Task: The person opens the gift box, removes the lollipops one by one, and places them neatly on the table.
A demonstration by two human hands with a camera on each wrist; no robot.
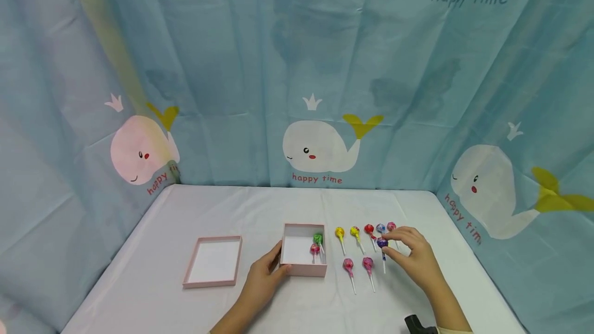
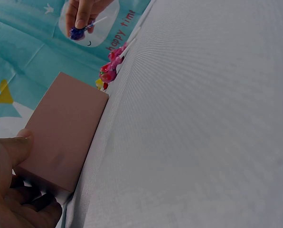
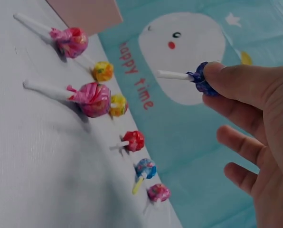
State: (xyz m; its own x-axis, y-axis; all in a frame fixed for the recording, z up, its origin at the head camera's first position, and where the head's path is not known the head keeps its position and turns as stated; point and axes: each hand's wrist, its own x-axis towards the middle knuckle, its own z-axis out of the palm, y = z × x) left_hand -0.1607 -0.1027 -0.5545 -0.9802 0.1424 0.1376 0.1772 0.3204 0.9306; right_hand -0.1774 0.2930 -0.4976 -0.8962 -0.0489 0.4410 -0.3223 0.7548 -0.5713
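Between thumb and fingers, my right hand [image 1: 414,255] pinches a purple-wrapped lollipop [image 3: 203,80] by its candy head, held above the table with its white stick free. My left hand [image 1: 263,281] grips the left side of a pink box [image 1: 303,270], its thumb on the front wall in the left wrist view. Inside the box, which has a white floor, lie a green lollipop [image 1: 317,239] and a pink lollipop [image 1: 314,248]. On the table right of the box are yellow lollipops [image 1: 340,232], a red lollipop [image 1: 368,229], a blue lollipop [image 1: 381,228] and several pink lollipops [image 1: 367,263].
A shallow pink lid [image 1: 212,263] with a white inside lies left of the box. The white table [image 1: 158,251] is bordered by a blue whale-print curtain [image 1: 223,143] at the back and sides. A black object [image 1: 417,325] shows by the right forearm.
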